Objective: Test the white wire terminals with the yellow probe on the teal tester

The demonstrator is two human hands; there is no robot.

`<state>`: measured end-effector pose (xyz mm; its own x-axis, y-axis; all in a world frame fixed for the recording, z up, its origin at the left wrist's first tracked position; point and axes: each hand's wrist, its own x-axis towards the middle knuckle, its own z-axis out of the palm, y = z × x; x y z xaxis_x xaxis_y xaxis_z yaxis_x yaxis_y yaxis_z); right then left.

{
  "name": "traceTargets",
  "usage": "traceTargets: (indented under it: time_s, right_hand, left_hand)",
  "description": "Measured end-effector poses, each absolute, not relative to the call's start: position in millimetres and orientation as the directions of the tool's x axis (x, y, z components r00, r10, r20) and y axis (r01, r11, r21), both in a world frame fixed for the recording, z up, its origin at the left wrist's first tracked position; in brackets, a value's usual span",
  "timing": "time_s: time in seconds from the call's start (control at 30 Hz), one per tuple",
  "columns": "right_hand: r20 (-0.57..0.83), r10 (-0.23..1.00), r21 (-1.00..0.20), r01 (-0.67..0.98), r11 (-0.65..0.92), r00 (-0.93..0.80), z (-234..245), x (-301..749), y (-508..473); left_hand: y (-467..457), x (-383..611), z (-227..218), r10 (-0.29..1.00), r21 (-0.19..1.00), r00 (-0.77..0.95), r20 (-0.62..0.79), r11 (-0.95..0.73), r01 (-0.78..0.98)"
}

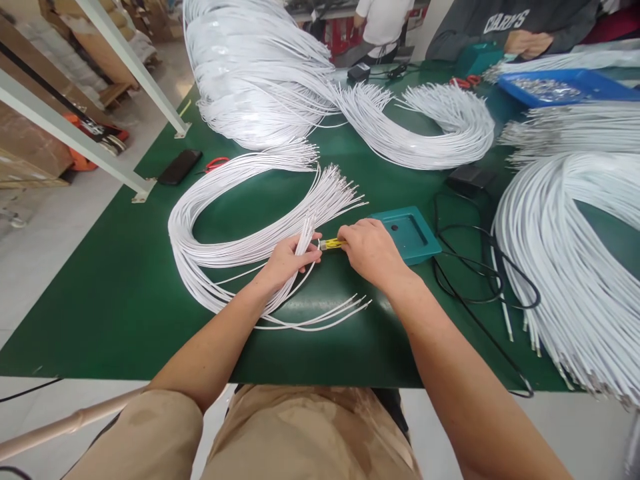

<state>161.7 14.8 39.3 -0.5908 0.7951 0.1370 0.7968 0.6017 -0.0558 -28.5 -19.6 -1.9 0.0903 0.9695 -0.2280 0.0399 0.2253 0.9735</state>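
Centrally, in the head view, the left hand (286,261) was clamped on a bunch (305,235) of white wires, whose ends rose past the fingers. The right hand (371,250) was closed on a yellow piece (334,244), its grey end just beside the left thumb; whether they touched I couldn't tell. Behind the left hand, a coil (184,230) lay on the green table (115,300), its ends fanned rightward, while a few loose wires (320,325) stretched nearer the body. A tray (414,233) sat just beyond the right hand, near a black cable (463,300).
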Motion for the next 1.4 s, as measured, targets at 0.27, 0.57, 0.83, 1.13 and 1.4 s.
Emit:
traceTargets:
  time_s: [0.27,0.57,0.83,1.13,1.4]
  right_hand:
    - [0.122,0.790,-0.069,0.788,0.611,-0.601,37,160,20]
    - [0.131,0.809,-0.066,0.810,0.583,-0.573,33,159,26]
    - [0.303,0.842,-0.091,0.866,0.491,-0.446,31,169,17]
    - [0.445,0.861,-0.095,0.942,0.321,-0.248,22,169,12]
    - [0.308,0.625,-0.179,0.602,0.779,-0.717,26,100,-60]
  left_hand:
    - [-14,-28,-13,0.980,0.980,0.071,-0.188,0.182,0.077]
    - [-11,-27,-22,0.981,0.967,0.008,-0.192,0.188,0.171]
    - [-12,-27,-20,0.971,0.962,0.033,-0.237,0.230,0.148]
    - [-13,-36,-9,0.969,0.965,0.050,-0.241,0.234,0.116]
    - [-14,-49,2,0.979,0.976,0.028,-0.201,0.198,0.093]
